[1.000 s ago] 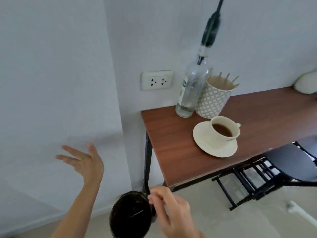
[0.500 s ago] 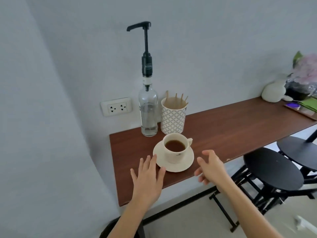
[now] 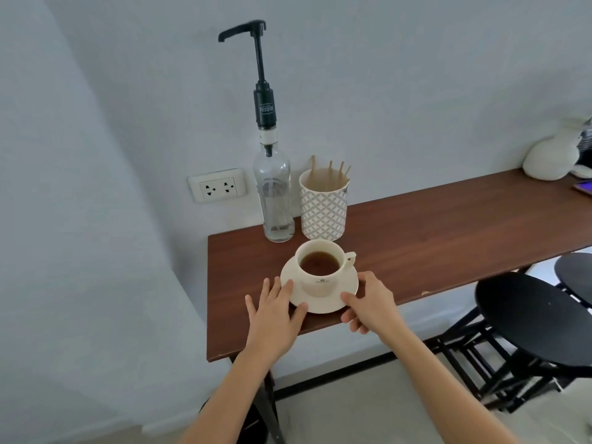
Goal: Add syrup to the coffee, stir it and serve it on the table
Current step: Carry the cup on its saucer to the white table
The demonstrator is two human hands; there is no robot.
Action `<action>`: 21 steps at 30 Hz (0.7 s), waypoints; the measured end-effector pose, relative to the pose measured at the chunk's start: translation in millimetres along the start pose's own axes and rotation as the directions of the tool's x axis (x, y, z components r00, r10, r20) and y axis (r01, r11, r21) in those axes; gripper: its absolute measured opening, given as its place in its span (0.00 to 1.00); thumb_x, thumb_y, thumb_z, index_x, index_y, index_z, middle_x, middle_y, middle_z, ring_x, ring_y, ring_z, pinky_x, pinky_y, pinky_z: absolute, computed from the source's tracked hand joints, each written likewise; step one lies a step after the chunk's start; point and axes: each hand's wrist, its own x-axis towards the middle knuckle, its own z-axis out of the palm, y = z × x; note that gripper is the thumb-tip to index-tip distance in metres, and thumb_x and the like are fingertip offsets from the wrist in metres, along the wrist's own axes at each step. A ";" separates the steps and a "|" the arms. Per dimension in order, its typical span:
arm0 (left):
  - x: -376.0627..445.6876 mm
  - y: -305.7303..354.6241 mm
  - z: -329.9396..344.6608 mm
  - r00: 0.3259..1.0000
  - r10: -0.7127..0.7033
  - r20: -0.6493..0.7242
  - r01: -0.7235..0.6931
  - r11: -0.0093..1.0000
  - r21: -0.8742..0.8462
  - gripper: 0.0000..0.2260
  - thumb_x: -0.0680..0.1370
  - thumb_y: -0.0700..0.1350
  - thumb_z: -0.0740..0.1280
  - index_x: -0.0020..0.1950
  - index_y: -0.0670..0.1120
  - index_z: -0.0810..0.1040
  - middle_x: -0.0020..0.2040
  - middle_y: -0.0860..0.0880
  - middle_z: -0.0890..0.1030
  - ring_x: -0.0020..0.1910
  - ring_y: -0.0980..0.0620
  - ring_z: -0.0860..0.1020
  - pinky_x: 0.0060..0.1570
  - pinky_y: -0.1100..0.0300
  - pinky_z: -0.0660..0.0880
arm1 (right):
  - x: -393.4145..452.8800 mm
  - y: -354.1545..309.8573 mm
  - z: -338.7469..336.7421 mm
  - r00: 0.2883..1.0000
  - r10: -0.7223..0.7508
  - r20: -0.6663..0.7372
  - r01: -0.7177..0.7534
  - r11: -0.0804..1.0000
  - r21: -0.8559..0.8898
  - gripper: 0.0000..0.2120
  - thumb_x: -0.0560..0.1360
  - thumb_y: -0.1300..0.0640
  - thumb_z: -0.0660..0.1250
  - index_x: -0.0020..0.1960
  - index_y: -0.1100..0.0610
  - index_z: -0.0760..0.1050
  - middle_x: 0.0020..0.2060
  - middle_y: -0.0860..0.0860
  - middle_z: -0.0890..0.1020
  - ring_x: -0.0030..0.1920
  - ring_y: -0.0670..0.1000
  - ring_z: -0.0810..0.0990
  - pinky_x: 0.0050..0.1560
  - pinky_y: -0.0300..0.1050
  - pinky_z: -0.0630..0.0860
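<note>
Coffee (image 3: 319, 263) sits dark in a cream cup (image 3: 322, 267) on a matching saucer (image 3: 349, 291), near the front edge of the tabletop (image 3: 432, 232), a little below the middle of the frame. Both of the person's hands flank the saucer. The left hand (image 3: 275, 318) lies with fingers spread, its fingertips touching the saucer's near-left rim. The right hand (image 3: 373, 304) curls loosely at the right rim, thumb on the edge; whether its fingers are under the saucer I cannot tell. Neither grip has closed on anything yet.

Behind the cup, just above centre frame, stands the syrup bottle (image 3: 275, 197) with its tall black pump (image 3: 243, 28), spout pointing left, away from the cup. Just beside it is a patterned holder (image 3: 323, 208) of wooden stir sticks (image 3: 331, 174).

The cup looks fairly full, so a quick drag or tilt of the saucer would likely slop coffee over the rim. It also sits close to the tabletop's edge; pulling it nearer risks tipping it off. And the bottle is tall and thin, so a knock or an off-centre press on the pump could topple it
</note>
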 end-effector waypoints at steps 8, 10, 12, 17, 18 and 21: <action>-8.6 -3.8 -6.2 0.998 0.039 0.055 -0.036 0.998 -0.058 0.26 0.81 0.55 0.62 0.79 0.53 0.62 0.82 0.48 0.58 0.82 0.45 0.45 0.75 0.35 0.38 | -13.6 23.4 4.6 0.998 0.030 0.056 -0.041 0.976 0.212 0.15 0.76 0.64 0.66 0.56 0.52 0.63 0.32 0.60 0.86 0.27 0.57 0.86 0.26 0.45 0.81; -11.5 -3.5 -6.3 0.997 0.046 0.066 -0.043 0.998 -0.053 0.26 0.80 0.55 0.62 0.78 0.53 0.63 0.82 0.48 0.59 0.82 0.46 0.45 0.75 0.34 0.38 | -16.2 28.9 4.3 0.997 0.036 0.070 -0.057 0.948 0.313 0.17 0.76 0.66 0.65 0.58 0.52 0.62 0.40 0.63 0.86 0.31 0.59 0.88 0.29 0.48 0.83; -16.0 -2.5 -5.4 0.997 0.044 0.064 -0.040 0.998 -0.051 0.26 0.80 0.55 0.63 0.77 0.54 0.64 0.81 0.48 0.60 0.82 0.46 0.45 0.75 0.34 0.38 | -18.8 35.0 4.7 0.997 0.038 0.066 -0.061 0.917 0.395 0.17 0.78 0.67 0.64 0.60 0.52 0.62 0.46 0.63 0.84 0.34 0.60 0.88 0.32 0.50 0.84; -29.6 6.0 0.5 0.999 0.018 0.042 -0.015 0.997 -0.079 0.26 0.80 0.55 0.64 0.77 0.54 0.64 0.81 0.49 0.60 0.82 0.47 0.45 0.75 0.35 0.38 | -27.0 45.4 2.5 1.000 0.008 0.024 -0.018 0.880 0.474 0.22 0.81 0.67 0.64 0.68 0.49 0.62 0.51 0.61 0.84 0.36 0.58 0.89 0.35 0.49 0.85; -32.6 8.0 1.6 0.999 0.012 0.041 -0.009 0.996 -0.085 0.26 0.80 0.54 0.64 0.78 0.54 0.64 0.81 0.49 0.59 0.82 0.47 0.46 0.75 0.35 0.38 | -28.8 46.5 1.3 1.000 0.001 0.029 -0.015 0.880 0.476 0.26 0.81 0.67 0.64 0.72 0.47 0.61 0.53 0.61 0.83 0.38 0.57 0.89 0.35 0.48 0.85; -41.8 11.4 4.1 1.000 -0.006 0.029 0.009 0.995 -0.100 0.26 0.80 0.53 0.64 0.78 0.54 0.64 0.82 0.49 0.59 0.82 0.47 0.46 0.76 0.36 0.38 | -33.2 49.7 -2.3 0.998 -0.032 0.062 -0.001 0.882 0.471 0.28 0.81 0.68 0.64 0.76 0.51 0.62 0.54 0.62 0.83 0.43 0.57 0.88 0.35 0.47 0.85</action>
